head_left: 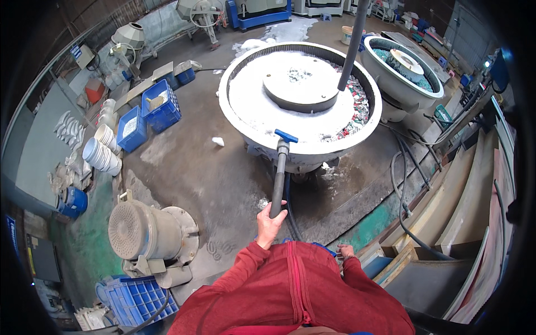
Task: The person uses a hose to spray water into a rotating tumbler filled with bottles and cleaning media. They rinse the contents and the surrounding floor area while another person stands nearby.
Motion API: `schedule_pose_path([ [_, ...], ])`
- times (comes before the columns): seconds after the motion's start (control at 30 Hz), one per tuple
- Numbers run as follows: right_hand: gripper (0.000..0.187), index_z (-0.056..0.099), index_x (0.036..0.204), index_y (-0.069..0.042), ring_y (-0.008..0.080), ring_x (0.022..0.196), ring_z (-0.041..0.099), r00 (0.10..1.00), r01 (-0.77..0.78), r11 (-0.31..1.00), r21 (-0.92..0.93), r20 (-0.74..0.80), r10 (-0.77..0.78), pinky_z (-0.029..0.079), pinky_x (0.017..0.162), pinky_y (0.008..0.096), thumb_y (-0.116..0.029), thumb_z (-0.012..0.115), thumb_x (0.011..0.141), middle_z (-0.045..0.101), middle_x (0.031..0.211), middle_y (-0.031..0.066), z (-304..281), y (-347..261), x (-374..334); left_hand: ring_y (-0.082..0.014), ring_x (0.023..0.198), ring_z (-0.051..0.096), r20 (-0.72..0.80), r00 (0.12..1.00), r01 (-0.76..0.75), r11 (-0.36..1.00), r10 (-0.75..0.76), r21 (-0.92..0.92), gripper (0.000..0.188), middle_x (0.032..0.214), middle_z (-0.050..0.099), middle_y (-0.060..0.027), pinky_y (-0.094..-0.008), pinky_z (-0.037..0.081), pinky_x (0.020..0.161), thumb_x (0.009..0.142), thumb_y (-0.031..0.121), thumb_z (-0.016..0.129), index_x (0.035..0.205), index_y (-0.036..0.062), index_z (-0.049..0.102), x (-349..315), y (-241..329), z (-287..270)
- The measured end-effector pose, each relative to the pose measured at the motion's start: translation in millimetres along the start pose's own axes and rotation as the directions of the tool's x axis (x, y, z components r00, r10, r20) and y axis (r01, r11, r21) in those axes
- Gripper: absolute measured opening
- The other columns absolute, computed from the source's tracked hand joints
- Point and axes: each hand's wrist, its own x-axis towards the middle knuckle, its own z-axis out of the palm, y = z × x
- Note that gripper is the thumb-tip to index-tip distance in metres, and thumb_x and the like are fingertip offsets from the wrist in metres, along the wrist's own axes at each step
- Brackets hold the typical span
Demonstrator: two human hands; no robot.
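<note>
Your left hand (269,226) wraps around the near end of a grey pipe (280,178); a firm, even grip should stop its blue handle (286,135) swinging. Your right hand (345,251) hangs beside you, fingers loosely apart, nothing visible in it. Ahead of your left hand, a white tub (321,148) holds white foam and red and green pieces; beyond, to the right, a second tub (391,86) holds teal pieces.
</note>
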Motion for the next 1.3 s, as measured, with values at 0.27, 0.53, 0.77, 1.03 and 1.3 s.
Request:
schedule_pose_path([
  [0.27, 0.036, 0.055, 0.109, -0.009, 0.019, 0.055, 0.051, 0.999, 0.031, 0.999, 0.022, 0.011, -0.031, 0.042, 0.047, 0.0331, -0.005, 0.038, 0.077, 0.059, 0.078, 0.0079, -5, -10, 5, -0.0013, 0.044, 0.038, -0.003, 1.0, 0.031, 0.999, -0.031, -0.032, 0.019, 0.054, 0.045, 0.0067, -0.0192, 0.03, 0.041, 0.073, 0.006, 0.06, 0.092, 0.0062, 0.061, 2, 1, 1],
  [0.53, 0.032, 0.058, 0.105, -0.01, 0.0209, 0.058, 0.055, 0.999, 0.049, 0.998, -0.031, -0.019, -0.05, 0.045, 0.049, 0.0348, -0.007, 0.041, 0.078, 0.06, 0.078, 0.0081, -4, -8, -2, -0.0009, 0.045, 0.037, -0.011, 0.999, 0.043, 0.997, -0.044, -0.057, 0.018, 0.055, 0.044, 0.0071, -0.0189, 0.028, 0.041, 0.074, 0.006, 0.06, 0.092, 0.006, 0.06, 3, -6, 2],
  [0.77, 0.032, 0.06, 0.104, -0.011, 0.0216, 0.059, 0.057, 0.999, 0.023, 0.999, -0.028, -0.04, -0.024, 0.046, 0.049, 0.0362, -0.005, 0.043, 0.077, 0.062, 0.082, 0.0099, -4, -1, 2, -0.0007, 0.046, 0.036, -0.019, 0.998, 0.055, 0.994, -0.057, -0.09, 0.017, 0.056, 0.043, 0.0079, -0.0187, 0.027, 0.041, 0.074, 0.004, 0.06, 0.091, 0.0062, 0.06, 4, -8, 2],
  [1.03, 0.033, 0.06, 0.103, -0.012, 0.0206, 0.059, 0.056, 1.0, 0.023, 0.998, -0.062, -0.007, -0.023, 0.045, 0.049, 0.0347, -0.003, 0.045, 0.075, 0.062, 0.079, 0.0076, -6, -3, 5, -0.001, 0.043, 0.037, -0.052, 0.993, 0.107, 0.993, -0.11, -0.053, 0.018, 0.055, 0.044, 0.0069, -0.0186, 0.027, 0.038, 0.074, 0.003, 0.06, 0.091, 0.0062, 0.06, 0, -5, 0],
  [1.3, 0.034, 0.06, 0.106, -0.013, 0.0208, 0.065, 0.059, 0.999, 0.046, 0.989, -0.139, -0.013, -0.048, 0.048, 0.054, 0.0342, -0.006, 0.043, 0.077, 0.063, 0.085, 0.0087, -5, 2, 4, -0.0015, 0.042, 0.038, -0.016, 0.996, 0.088, 0.995, -0.089, -0.038, 0.02, 0.054, 0.044, 0.0063, -0.0186, 0.028, 0.038, 0.072, 0.004, 0.06, 0.092, 0.0061, 0.061, -8, -3, -3],
])
